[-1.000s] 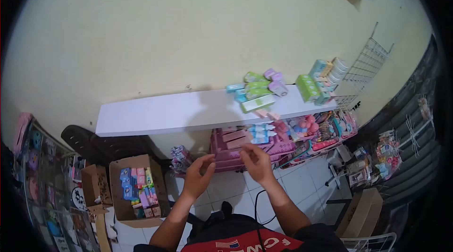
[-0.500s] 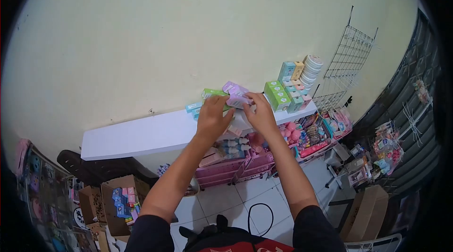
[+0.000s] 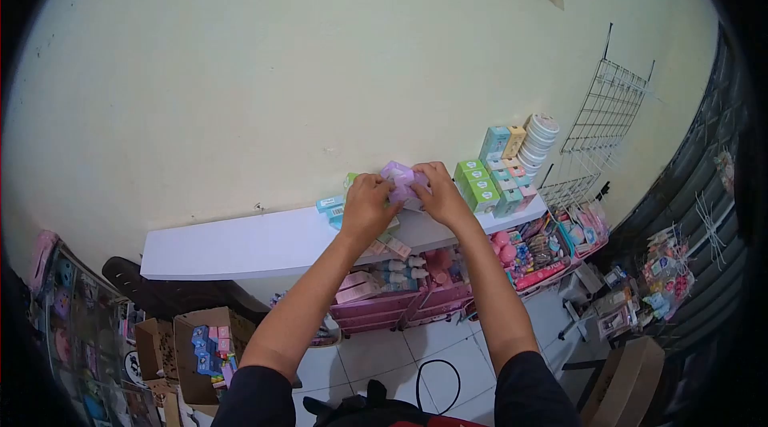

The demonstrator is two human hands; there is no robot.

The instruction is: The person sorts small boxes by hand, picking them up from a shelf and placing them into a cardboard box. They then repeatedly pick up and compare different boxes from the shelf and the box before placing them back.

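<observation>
Small purple boxes [image 3: 397,174] are held between my two hands above the white shelf [image 3: 224,245]. My left hand [image 3: 370,207] has its fingers curled against their left side. On the right side, my right hand [image 3: 440,197] grips with bent fingers and thumb. How many purple boxes there are is partly hidden by the fingers. Behind my left hand a bit of a green box [image 3: 350,180] shows, and light blue boxes [image 3: 329,204] lie just left of it. Small pale pink boxes [image 3: 393,247] sit at the shelf's front edge below my hands.
Stacked green boxes [image 3: 478,190], pastel boxes [image 3: 507,187] and a pile of white round tubs [image 3: 538,139] stand at the shelf's right end. Pink baskets [image 3: 376,313] of goods are underneath. A wire grid [image 3: 606,103] leans on the wall. Open cartons [image 3: 192,383] stand lower left.
My hands have come closer together around the purple boxes, which are now more upright and bunched. The camera view has shifted, so the shelf and boxes appear lower.
</observation>
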